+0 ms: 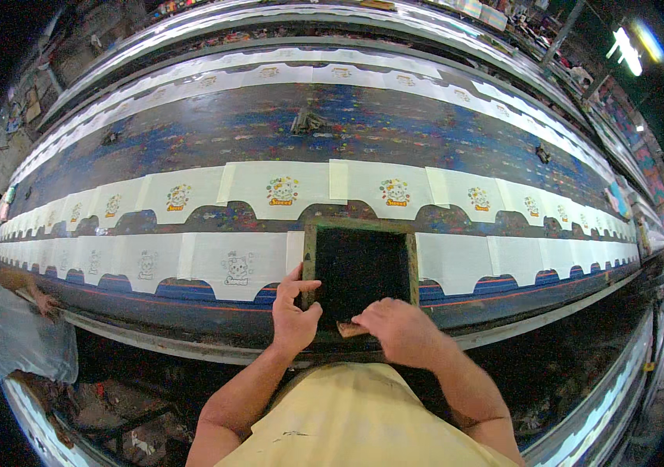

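A screen printing frame point(310, 253) with wooden sides and a black inside lies over the near row of white cut fabric pieces, right in front of me. My left hand point(294, 317) grips its left side near the lower corner, fingers curled over the rim. Inside the frame, at its near end, my right hand point(400, 331) is closed on a small wooden squeegee point(351, 329). Just left of the frame, a white fabric piece point(258, 284) carries a black outline print. The frame hides the piece under it.
Pieces right of the frame point(452, 261) look blank. Behind, another row of white pieces point(250, 175) bears coloured cartoon prints. Dark bundled scraps point(308, 123) lie on the stained long table point(215, 128). At left, another person's hand point(47, 303) is near the table edge.
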Motion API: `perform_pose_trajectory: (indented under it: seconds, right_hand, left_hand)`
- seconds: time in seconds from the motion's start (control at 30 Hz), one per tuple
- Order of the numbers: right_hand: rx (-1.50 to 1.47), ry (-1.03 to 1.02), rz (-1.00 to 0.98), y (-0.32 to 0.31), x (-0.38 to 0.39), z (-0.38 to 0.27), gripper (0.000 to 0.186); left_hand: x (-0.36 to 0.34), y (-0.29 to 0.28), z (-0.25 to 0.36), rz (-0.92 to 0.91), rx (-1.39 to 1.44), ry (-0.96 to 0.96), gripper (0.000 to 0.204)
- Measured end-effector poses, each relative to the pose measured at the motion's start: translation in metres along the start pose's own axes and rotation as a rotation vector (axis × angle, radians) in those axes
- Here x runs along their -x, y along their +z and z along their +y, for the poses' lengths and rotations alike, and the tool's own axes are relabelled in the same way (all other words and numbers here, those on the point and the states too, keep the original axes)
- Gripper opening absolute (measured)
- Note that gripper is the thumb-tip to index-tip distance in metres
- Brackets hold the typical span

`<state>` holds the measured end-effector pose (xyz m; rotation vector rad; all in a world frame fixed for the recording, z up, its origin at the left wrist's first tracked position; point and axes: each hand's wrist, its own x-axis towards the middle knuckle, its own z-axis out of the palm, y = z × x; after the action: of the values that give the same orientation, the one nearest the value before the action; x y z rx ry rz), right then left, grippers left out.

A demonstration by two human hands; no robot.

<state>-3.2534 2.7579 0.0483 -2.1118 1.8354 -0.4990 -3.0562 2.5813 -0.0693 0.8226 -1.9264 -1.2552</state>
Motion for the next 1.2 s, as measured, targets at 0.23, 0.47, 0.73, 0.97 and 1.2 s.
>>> perform_pose_trajectory:
  seconds: [0.23, 0.47, 0.73, 0.97, 1.2]
  right_hand:
    - [-0.052, 0.128, 0.119, -0.03, -0.07, 0.069, 0.039]
    - [0.167, 0.148, 0.227, -0.007, -0.073, 0.065, 0.045]
    - [0.143, 0.147, 0.191, 0.036, -0.006, -0.019, 0.052]
    - [0.035, 0.124, 0.202, 0.054, 0.022, -0.028, 0.048]
    - [-0.008, 0.417, 0.718, 0.058, 0.09, 0.005, 0.044]
  left_hand:
    - [-0.006, -0.007, -0.007, -0.018, 0.095, -0.036, 0.043]
    - [-0.01, -0.012, 0.004, -0.054, 0.007, -0.042, 0.046]
    - [-0.009, -0.005, -0.004, -0.028, 0.078, -0.002, 0.049]
    - [-0.005, -0.001, 0.006, -0.044, -0.113, 0.048, 0.055]
    - [0.002, 0.02, 0.021, 0.052, -0.116, 0.084, 0.05]
